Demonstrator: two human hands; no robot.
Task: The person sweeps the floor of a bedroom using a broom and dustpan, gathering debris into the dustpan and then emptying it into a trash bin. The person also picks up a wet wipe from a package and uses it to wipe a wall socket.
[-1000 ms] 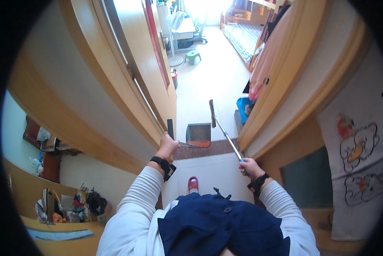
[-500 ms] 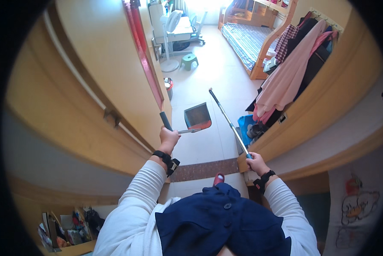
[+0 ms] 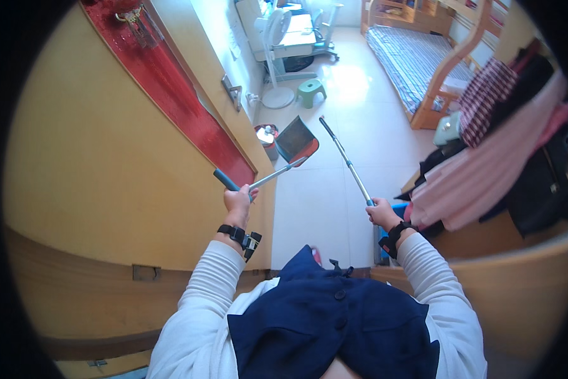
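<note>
Dustpan (image 3: 294, 139), grey with an orange-red strip at its near right edge, is left of centre, ahead of the person, tilted; whether it touches the floor is hard to tell. The left hand (image 3: 238, 202) is wrapped around its handle, fingers closed on it. The right hand (image 3: 382, 213) is closed around the near end of a broom (image 3: 353, 169), whose silver pole slants away toward the middle of the floor; its head is hard to make out.

Pale, smooth tiles make up the floor (image 3: 322, 215), with a bright patch of light at the far end. On the left stands a wooden door (image 3: 113, 170) with a red panel (image 3: 176, 107). Just beyond the dustpan's left side is a small bin (image 3: 268, 136). Farther off are a green stool (image 3: 310, 93), a white fan (image 3: 277, 28) and a white desk (image 3: 298, 39). At far right is a wooden bed (image 3: 426, 104) with striped bedding (image 3: 407, 54). Nearer on the right hang clothes, among them a pink garment (image 3: 486, 174) and a checked one (image 3: 488, 101).
</note>
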